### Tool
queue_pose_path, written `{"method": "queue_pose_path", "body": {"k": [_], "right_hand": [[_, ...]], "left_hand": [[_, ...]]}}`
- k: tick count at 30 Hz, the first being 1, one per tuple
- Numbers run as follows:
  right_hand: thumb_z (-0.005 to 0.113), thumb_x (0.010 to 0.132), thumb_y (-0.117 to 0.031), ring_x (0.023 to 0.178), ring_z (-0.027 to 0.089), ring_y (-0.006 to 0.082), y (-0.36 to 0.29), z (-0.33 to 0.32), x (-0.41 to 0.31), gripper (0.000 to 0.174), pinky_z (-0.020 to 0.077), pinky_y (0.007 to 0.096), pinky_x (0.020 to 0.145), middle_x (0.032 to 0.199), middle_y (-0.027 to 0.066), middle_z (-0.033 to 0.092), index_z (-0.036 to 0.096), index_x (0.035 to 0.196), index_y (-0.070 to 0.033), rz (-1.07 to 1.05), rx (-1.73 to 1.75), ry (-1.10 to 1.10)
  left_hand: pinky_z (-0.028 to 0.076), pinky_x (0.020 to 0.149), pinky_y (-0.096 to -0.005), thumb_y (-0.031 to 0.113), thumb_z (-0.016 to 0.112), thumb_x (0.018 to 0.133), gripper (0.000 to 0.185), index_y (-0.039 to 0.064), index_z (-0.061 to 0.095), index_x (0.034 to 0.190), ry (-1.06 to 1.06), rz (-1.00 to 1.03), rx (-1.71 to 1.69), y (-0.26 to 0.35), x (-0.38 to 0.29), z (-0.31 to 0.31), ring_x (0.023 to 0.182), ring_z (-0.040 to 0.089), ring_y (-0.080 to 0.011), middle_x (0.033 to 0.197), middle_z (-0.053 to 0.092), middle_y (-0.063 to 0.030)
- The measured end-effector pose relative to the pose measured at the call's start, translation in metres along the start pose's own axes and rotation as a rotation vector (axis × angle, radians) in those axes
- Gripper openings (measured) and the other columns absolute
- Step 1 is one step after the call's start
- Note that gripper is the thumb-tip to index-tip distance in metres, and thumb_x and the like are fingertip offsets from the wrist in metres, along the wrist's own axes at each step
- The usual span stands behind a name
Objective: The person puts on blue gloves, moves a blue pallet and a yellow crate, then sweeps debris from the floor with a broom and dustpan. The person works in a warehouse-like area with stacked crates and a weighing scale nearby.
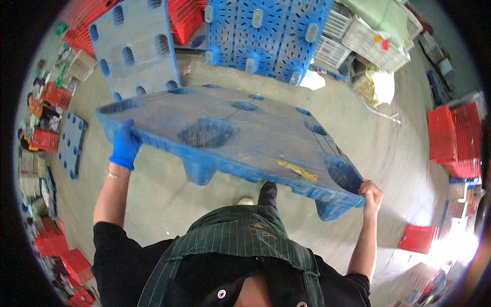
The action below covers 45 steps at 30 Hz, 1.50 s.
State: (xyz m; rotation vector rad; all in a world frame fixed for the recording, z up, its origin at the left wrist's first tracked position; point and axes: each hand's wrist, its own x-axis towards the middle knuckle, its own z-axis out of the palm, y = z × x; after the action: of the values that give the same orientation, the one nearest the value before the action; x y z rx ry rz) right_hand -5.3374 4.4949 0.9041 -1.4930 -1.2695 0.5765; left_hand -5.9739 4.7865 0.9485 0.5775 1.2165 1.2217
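Note:
A blue plastic pallet (pixel 264 130) with a worn grey top and round hollows is held off the floor in front of me, tilted. My left hand (pixel 126 146), in a blue glove, grips its near edge towards the left corner. My right hand (pixel 371 197), without a glove, is closed on the near right corner. A yellow mark (pixel 297 170) shows on the deck near that corner. The pallet's feet point down. Some of the fingers are hidden by the pallet's rim.
Two blue pallets, one grey-topped (pixel 142 42) and one slotted (pixel 264 34), stand upright ahead beside red crates (pixel 188 23). White crates (pixel 374 46) stand at the upper right. A small pallet (pixel 72 144) lies at left. More red crates (pixel 441 134) are stacked at right.

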Motion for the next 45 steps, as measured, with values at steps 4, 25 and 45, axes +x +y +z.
{"method": "queue_pose_path", "body": {"k": [4,25,45], "right_hand": [[0.07,0.065,-0.041,0.066,0.056,0.0203,-0.047,0.019,-0.079,0.036,0.0415,0.036,0.082,0.06,0.0034,0.056,0.058,0.059,-0.007,-0.123,-0.715,-0.538],[0.071,0.061,-0.045,0.073,0.057,0.025,-0.066,-0.048,-0.344,0.036,0.0443,0.0351,0.072,0.066,0.0047,0.057,0.064,0.077,-0.013,0.18,-0.725,-0.346],[0.07,0.062,-0.047,0.075,0.056,0.0222,-0.113,0.269,-0.427,0.039,0.0426,0.0318,0.078,0.065,0.0023,0.057,0.055,0.064,-0.011,1.075,-0.763,0.367]], "left_hand": [[0.044,0.088,-0.0394,0.014,0.05,0.081,0.035,0.007,0.048,0.115,0.01,0.028,0.06,-0.044,-0.05,-0.068,0.1,0.053,-0.0261,0.109,0.055,-0.0088],[0.036,0.097,-0.0415,0.024,0.043,0.086,0.044,0.0,0.043,0.123,-0.214,-0.278,0.222,-0.117,-0.143,-0.127,0.112,0.046,-0.0301,0.123,0.049,-0.0148],[0.042,0.091,-0.0443,0.029,0.041,0.087,0.04,0.006,0.048,0.119,-0.875,-0.795,0.742,-0.24,0.089,0.276,0.108,0.05,-0.0292,0.119,0.053,-0.012]]}}
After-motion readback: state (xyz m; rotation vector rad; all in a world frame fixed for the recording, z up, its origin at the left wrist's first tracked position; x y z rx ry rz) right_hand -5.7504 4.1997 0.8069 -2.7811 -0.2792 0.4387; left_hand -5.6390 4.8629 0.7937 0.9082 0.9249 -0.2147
